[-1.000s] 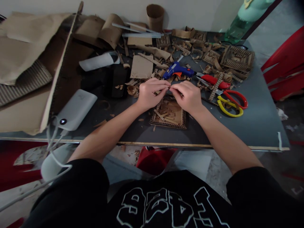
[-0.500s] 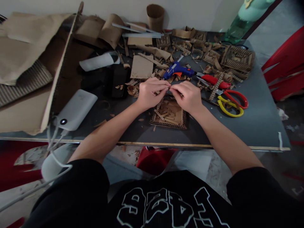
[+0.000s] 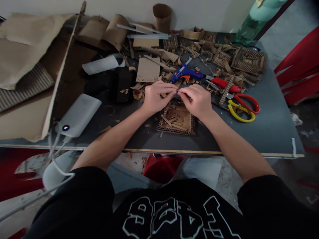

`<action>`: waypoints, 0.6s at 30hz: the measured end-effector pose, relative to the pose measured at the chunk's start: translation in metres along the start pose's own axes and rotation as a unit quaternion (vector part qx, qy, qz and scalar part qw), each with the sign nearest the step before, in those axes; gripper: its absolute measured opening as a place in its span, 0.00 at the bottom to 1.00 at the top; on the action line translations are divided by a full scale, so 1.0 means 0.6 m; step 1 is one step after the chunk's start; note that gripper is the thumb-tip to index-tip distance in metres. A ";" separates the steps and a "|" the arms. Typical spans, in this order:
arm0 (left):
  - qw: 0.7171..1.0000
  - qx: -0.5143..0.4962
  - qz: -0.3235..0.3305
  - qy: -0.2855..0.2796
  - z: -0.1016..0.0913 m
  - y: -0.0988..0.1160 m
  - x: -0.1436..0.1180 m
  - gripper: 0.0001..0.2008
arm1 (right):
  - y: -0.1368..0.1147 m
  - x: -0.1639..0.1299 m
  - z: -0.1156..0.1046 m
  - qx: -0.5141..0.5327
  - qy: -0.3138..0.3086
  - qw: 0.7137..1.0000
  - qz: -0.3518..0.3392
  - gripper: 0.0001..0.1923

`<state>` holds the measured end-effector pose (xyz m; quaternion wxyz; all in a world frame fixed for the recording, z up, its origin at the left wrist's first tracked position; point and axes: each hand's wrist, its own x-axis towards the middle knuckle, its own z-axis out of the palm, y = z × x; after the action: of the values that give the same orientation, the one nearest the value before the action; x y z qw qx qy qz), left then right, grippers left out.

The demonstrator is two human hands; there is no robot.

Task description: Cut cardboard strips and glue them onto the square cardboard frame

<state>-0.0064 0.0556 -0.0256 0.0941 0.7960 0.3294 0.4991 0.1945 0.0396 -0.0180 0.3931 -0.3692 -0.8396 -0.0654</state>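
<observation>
My left hand (image 3: 158, 96) and my right hand (image 3: 197, 100) meet fingertip to fingertip, both closed in a pinch. What sits between the fingertips is too small and covered to name. Just below them lies a square cardboard tray (image 3: 175, 131) with corrugated walls, holding several short cardboard strips (image 3: 177, 124); my hands hide part of its far edge. Beyond my fingers rests a blue glue gun (image 3: 185, 73) with an orange trigger. To the right of my right hand are scissors (image 3: 241, 116) with one red and one yellow handle.
A white power bank (image 3: 81, 114) with a cable lies at left, beside an upright cardboard sheet (image 3: 63, 73). Red-handled pliers (image 3: 226, 84), cardboard scraps and a larger corrugated square (image 3: 249, 63) cover the back right. A green bottle (image 3: 251, 28) stands behind.
Hardly anything differs. Both hands keep their pinch above the tray, and the whole view has shifted very slightly.
</observation>
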 end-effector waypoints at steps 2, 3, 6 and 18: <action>1.000 0.000 -0.008 -0.012 0.001 -0.006 0.000 0.12 | 0.001 0.000 0.001 -0.011 0.003 1.000 -0.001 0.17; 1.000 0.000 -0.007 -0.015 0.001 -0.008 0.000 0.12 | 0.002 0.000 0.001 -0.017 0.003 1.000 -0.001 0.17; 1.000 -0.008 0.001 -0.011 0.000 -0.008 0.000 0.11 | 0.003 0.000 0.002 -0.025 0.003 1.000 -0.006 0.17; 1.000 -0.023 -0.001 -0.013 -0.002 -0.004 0.000 0.09 | 0.000 0.000 0.003 -0.009 0.021 0.999 -0.032 0.14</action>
<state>-0.0082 0.0573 -0.0260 0.1174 0.7998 0.3171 0.4960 0.1934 0.0404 -0.0194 0.4052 -0.3445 -0.8416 -0.0937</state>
